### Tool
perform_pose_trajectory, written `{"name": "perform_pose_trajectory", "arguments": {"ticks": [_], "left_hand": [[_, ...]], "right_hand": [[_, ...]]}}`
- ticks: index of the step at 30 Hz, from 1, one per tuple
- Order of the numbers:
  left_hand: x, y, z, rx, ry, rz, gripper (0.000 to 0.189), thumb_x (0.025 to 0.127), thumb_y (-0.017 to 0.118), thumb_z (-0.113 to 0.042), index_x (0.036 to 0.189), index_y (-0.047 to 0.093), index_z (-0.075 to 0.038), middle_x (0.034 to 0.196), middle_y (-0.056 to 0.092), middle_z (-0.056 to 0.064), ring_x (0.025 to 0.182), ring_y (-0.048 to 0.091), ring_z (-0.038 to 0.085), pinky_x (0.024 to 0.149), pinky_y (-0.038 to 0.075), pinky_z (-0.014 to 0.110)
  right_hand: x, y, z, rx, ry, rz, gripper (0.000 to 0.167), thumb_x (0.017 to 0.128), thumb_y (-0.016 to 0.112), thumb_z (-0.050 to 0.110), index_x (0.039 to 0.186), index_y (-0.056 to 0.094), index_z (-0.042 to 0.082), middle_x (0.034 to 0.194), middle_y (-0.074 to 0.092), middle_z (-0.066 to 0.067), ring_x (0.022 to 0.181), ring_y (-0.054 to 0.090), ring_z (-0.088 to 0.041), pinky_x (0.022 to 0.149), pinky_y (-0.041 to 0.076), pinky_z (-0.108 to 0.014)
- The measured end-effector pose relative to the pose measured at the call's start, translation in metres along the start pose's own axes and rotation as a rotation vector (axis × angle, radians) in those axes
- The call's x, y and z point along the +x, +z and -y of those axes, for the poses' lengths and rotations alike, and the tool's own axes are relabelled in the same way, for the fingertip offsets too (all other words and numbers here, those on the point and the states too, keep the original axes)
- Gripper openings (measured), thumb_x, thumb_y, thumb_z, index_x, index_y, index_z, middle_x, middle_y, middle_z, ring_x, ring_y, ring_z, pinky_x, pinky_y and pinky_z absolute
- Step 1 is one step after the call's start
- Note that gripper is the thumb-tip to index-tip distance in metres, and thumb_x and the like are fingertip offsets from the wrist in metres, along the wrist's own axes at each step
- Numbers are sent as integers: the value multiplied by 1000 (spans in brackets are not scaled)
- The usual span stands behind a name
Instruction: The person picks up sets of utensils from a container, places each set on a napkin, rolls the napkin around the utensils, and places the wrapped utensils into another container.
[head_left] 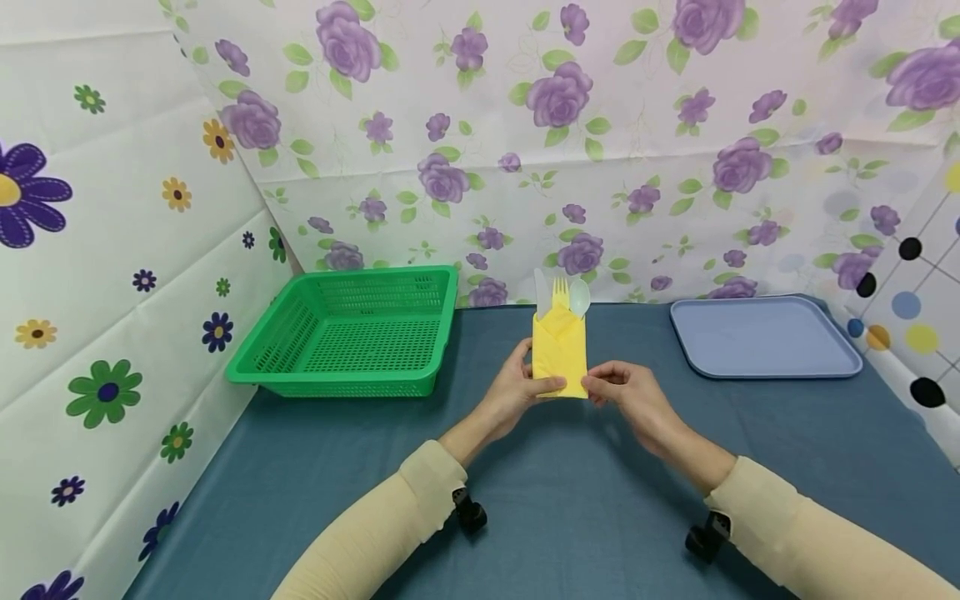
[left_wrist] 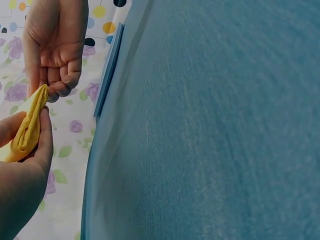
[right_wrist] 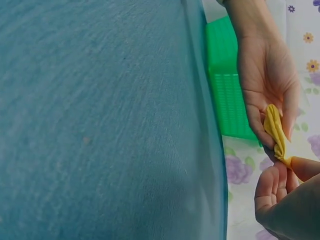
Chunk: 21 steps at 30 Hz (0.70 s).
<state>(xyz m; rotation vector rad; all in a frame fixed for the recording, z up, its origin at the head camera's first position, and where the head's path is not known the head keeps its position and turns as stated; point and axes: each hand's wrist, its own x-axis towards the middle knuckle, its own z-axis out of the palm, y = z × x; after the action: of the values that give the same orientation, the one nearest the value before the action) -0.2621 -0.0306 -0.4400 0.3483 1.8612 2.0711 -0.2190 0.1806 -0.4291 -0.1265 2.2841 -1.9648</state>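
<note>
A folded yellow napkin [head_left: 561,354] stands upright above the table, held up between both hands. Out of its top stick a white knife [head_left: 542,292], a yellow fork [head_left: 560,292] and a pale spoon [head_left: 579,297]. My left hand [head_left: 516,385] grips the napkin's lower left, thumb across the front and fingers behind. At its lower right corner, my right hand [head_left: 626,392] pinches the edge between thumb and fingers. Both wrist views show the napkin's folded bottom edge [left_wrist: 31,127], layered and thick, with the left hand [right_wrist: 270,75] around it in the right wrist view.
A green perforated basket [head_left: 345,388] stands at the back left of the blue-covered table [head_left: 570,517]. At the back right lies a light blue-grey tray [head_left: 765,337]. Flower-printed sheets [head_left: 480,108] hang behind and at the left; a dotted one is at the right.
</note>
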Motion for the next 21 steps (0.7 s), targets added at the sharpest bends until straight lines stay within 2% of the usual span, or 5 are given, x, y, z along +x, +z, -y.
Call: {"name": "perform_pose_trajectory", "arguments": {"ticks": [2,8,15,21], "left_hand": [[0,0,0,2,-1,6,69,96,75,-3,153,37,-12,121,71,19,115,69,40,95,60,43],[-2,-1,-4,-5,-8,4,71,96,75,-3,154,35,-11,122,71,19,105,73,26,95,60,41],[-4,-7,-10,-5,-13,-19,67,96,75,-5,150,34,-8,123,70,19,106,73,26,96,59,40],[-6,-11,-16,0,-10,-7,67,97,74,-5,150,33,-10,124,69,21,106,73,24,96,59,40]], "right_hand": [[0,-1,0,0,3,-3,33,103,69,21,116,67,-9,94,69,-16,89,64,-34,92,55,-47],[1,0,2,4,11,-6,32,103,71,21,115,69,-8,92,71,-13,90,66,-32,91,56,-45],[5,4,6,29,5,-2,34,102,71,22,116,69,-8,92,72,-12,89,68,-29,93,58,-44],[7,8,9,36,5,-9,31,103,70,21,115,70,-7,92,72,-12,87,68,-25,94,57,-46]]}}
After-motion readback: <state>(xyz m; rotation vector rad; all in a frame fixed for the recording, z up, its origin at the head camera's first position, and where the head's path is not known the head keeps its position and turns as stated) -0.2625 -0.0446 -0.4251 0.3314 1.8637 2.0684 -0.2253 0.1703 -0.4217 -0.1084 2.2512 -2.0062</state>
